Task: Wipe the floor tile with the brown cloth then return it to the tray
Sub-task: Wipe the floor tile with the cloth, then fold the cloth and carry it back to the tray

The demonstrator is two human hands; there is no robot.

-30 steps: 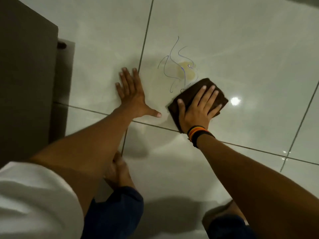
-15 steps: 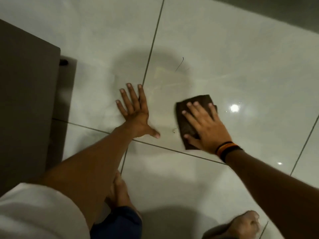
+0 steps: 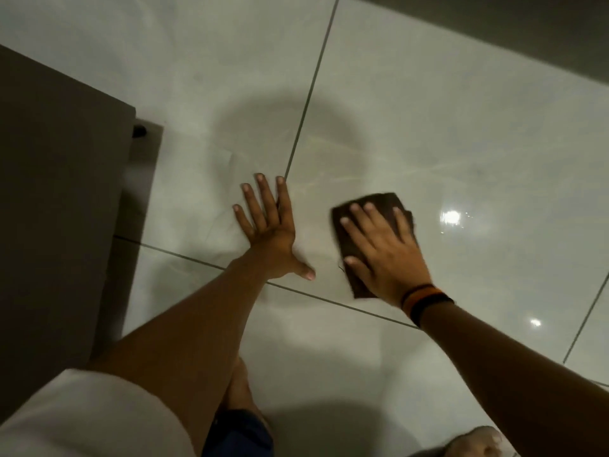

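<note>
The brown cloth (image 3: pixel 382 206) lies flat on a glossy pale floor tile (image 3: pixel 445 133), folded into a rough rectangle. My right hand (image 3: pixel 385 249) presses down on it with fingers spread, covering most of its middle; a striped band sits on that wrist. My left hand (image 3: pixel 270 229) rests palm down on the floor to the left of the cloth, fingers apart, across a grout line, holding nothing. Faint smears show on the tile above the cloth. No tray is in view.
A dark brown cabinet or furniture side (image 3: pixel 59 225) stands along the left edge. A dark wall base (image 3: pixel 527 31) runs across the top right. My knees and a foot (image 3: pixel 474 443) are at the bottom. Ceiling light glares off the tile (image 3: pixel 449 216).
The scribbled marks and yellowish stain seen a second ago are gone from the tile. My right hand has swept the cloth down and turned it. The left hand stayed planted.
</note>
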